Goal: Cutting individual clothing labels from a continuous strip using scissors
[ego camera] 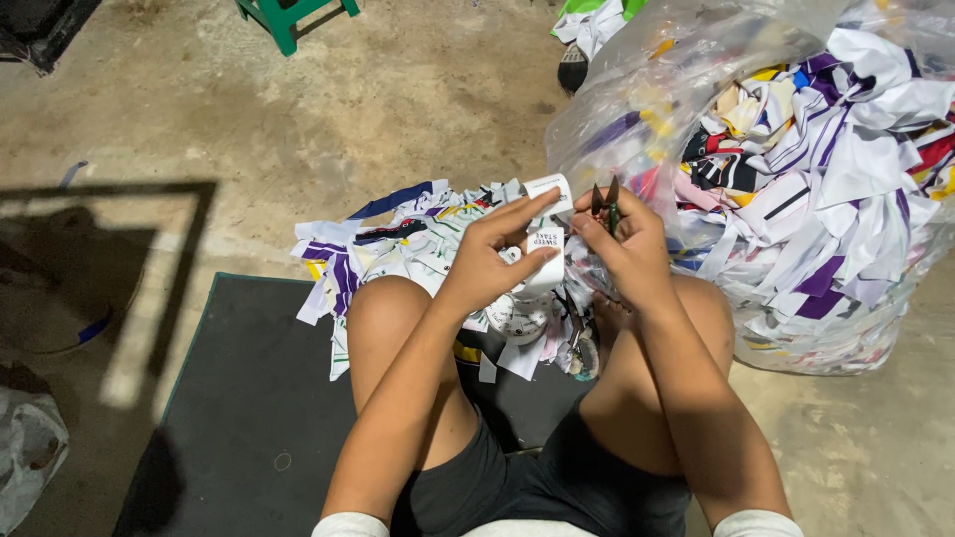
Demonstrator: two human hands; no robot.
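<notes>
My left hand (494,254) pinches a small white fabric label strip (549,237) between thumb and fingers, held up over my knees. My right hand (625,242) grips small thread snips (606,204), their dark blades pointing up beside the top of the label. Both hands hover above a heap of white, purple and yellow fabric pieces (418,244) lying on the floor and across my legs.
A large clear plastic bag (806,179) stuffed with mixed fabric scraps stands at the right. I sit on a dark mat (249,398) on a concrete floor. A green stool (284,15) stands at the top, and another plastic bag (28,452) lies at lower left.
</notes>
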